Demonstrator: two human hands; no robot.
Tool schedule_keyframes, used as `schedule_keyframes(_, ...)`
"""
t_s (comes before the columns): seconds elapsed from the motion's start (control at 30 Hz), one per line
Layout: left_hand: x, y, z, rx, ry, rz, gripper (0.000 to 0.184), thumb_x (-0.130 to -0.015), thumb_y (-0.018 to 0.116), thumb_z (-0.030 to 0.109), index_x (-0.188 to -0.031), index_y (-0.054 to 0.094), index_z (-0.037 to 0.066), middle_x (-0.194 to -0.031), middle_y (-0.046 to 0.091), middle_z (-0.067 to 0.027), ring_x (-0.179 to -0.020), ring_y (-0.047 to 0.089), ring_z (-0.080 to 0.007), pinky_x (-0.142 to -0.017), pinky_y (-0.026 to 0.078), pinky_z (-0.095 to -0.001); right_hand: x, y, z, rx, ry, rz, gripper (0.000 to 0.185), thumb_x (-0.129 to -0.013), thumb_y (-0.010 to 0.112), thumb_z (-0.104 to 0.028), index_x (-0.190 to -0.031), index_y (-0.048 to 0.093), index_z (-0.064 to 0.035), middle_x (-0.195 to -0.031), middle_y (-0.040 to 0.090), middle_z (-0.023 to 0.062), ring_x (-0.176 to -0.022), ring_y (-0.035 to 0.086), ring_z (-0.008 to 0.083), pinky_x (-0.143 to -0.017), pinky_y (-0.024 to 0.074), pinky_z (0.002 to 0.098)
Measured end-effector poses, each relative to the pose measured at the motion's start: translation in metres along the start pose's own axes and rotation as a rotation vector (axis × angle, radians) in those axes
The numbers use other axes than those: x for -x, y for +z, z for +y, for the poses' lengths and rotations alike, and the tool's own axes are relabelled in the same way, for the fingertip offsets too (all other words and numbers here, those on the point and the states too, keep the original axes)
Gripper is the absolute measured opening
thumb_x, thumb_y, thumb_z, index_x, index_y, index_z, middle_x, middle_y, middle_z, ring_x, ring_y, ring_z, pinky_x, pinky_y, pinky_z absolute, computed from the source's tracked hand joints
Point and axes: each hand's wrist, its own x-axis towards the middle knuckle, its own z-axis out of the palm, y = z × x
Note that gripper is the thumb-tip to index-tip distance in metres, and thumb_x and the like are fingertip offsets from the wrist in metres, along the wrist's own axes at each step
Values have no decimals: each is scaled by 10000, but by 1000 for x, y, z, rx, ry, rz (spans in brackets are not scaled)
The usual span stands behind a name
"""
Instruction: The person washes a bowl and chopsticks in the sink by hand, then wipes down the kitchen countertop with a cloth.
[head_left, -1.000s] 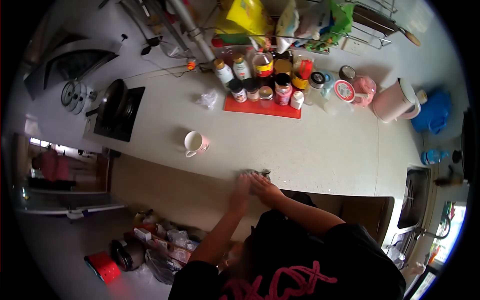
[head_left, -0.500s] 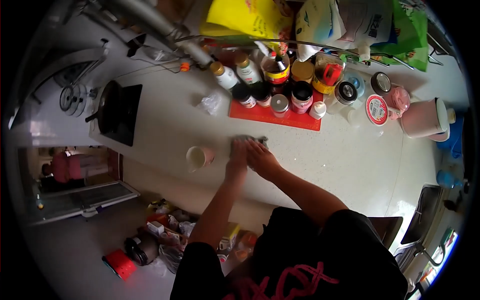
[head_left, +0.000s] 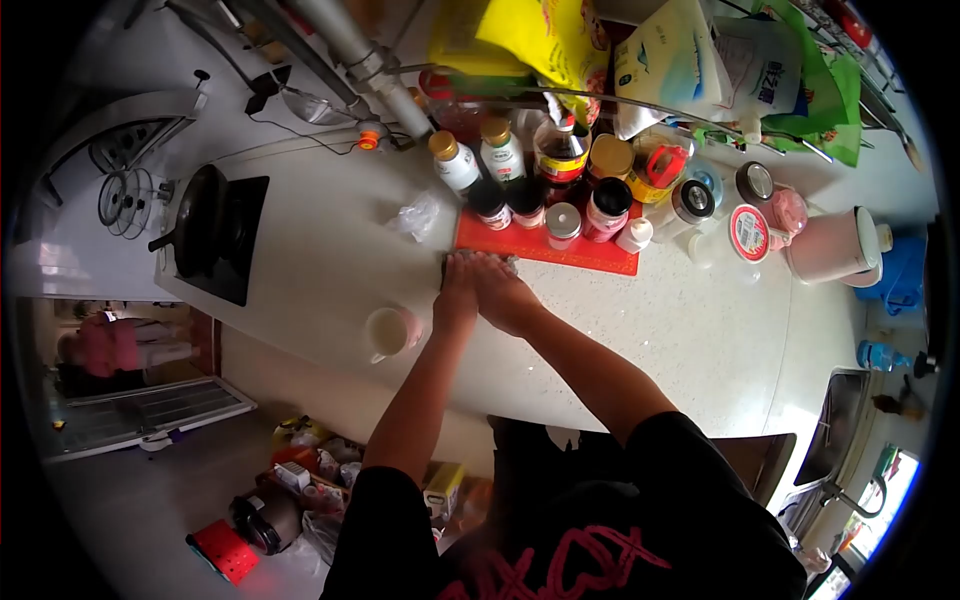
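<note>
A dark, crumpled cloth (head_left: 508, 264) lies on the pale countertop (head_left: 600, 330), mostly hidden under both hands. My left hand (head_left: 459, 285) presses on its left part, fingers close together and pointing toward the red mat (head_left: 540, 245). Beside it, touching it, my right hand (head_left: 500, 290) lies over the cloth with its fingers together. The fingertips are just short of the mat's lower left corner. A light cup (head_left: 392, 332) with a handle stands to the left of my left forearm.
Bottles and jars crowd the red mat below a rack of bags. A crumpled plastic bag (head_left: 414, 217) lies left of it. Farther left is a pan (head_left: 200, 220) on the stove. At right are a pink kettle (head_left: 830, 245) and a sink (head_left: 835, 425). A person (head_left: 110, 345) stands beyond the doorway.
Both hands have moved away from the counter's front edge, forward to the red mat, with the cloth under them. The camera view has shifted too.
</note>
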Motion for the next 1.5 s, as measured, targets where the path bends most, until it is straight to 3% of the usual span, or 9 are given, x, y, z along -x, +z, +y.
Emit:
schedule_keyframes(0.13,34,17,-7,-103,99,117,499,-1037,430,104,-1515,380,-30,-1548,438,-227,-1459,424,-343,-1109,481,-383,27,3,-26,2,12,4,620,-959,500,-158,-1516,373,84,-1597,381,221,-1508,327,360,-1244,260,463)
schedule_keyframes(0.23,90,21,3,-154,136,209,528,-976,511,44,-1471,399,-99,-1484,474,-296,-1398,475,-434,-1102,495,-429,64,6,-60,37,-54,35,619,-943,549,-163,-1494,401,78,-1576,402,227,-1504,329,378,-1233,283,489)
schedule_keyframes(0.4,182,-5,24,-205,215,205,459,-909,570,35,-1334,540,-136,-1387,537,-347,-1294,566,-445,-995,572,-402,133,10,-125,4,-16,89,584,-936,624,-216,-1460,495,6,-1508,500,204,-1426,471,365,-1161,420,483)
schedule_keyframes(0.6,222,-6,39,-254,333,223,387,-863,597,40,-1209,648,-127,-1214,649,-328,-1157,650,-419,-895,610,-395,187,34,-149,161,-3,121,540,-914,635,-156,-1424,544,-4,-1476,542,173,-1406,504,331,-1136,455,469)
schedule_keyframes(0.9,138,28,50,-223,531,242,429,-869,589,105,-1235,649,-111,-1291,632,-289,-1262,574,-430,-1091,498,-419,155,13,-83,153,171,174,485,-885,643,-123,-1350,596,7,-1401,614,166,-1364,553,326,-1110,489,441)
schedule_keyframes(1.0,80,27,52,-32,525,215,504,-897,569,85,-1363,542,-104,-1425,537,-275,-1364,513,-412,-1029,550,-401,130,1,-44,87,249,137,599,-861,662,-130,-1428,530,13,-1478,550,180,-1419,491,338,-1176,416,433)
schedule_keyframes(1.07,34,30,55,-3,567,243,432,-912,564,108,-1296,601,-89,-1390,570,-252,-1341,537,-381,-975,576,-397,108,-7,-13,131,234,140,646,-810,690,-136,-1418,536,18,-1478,550,180,-1422,484,332,-1192,400,417)
schedule_keyframes(1.17,-17,21,60,-170,601,224,418,-948,561,126,-1322,594,-59,-1402,570,-236,-1347,527,-365,-1012,551,-361,73,-43,18,37,263,106,541,-848,691,-178,-1359,590,-35,-1461,567,138,-1427,471,311,-1172,424,399)
schedule_keyframes(1.5,-9,17,65,-122,471,227,407,-948,562,96,-1349,602,41,-1432,593,-122,-1354,566,-264,-888,608,-347,75,-32,18,-23,335,249,498,-928,653,-200,-1395,578,-42,-1464,578,137,-1400,507,291,-1178,404,397)
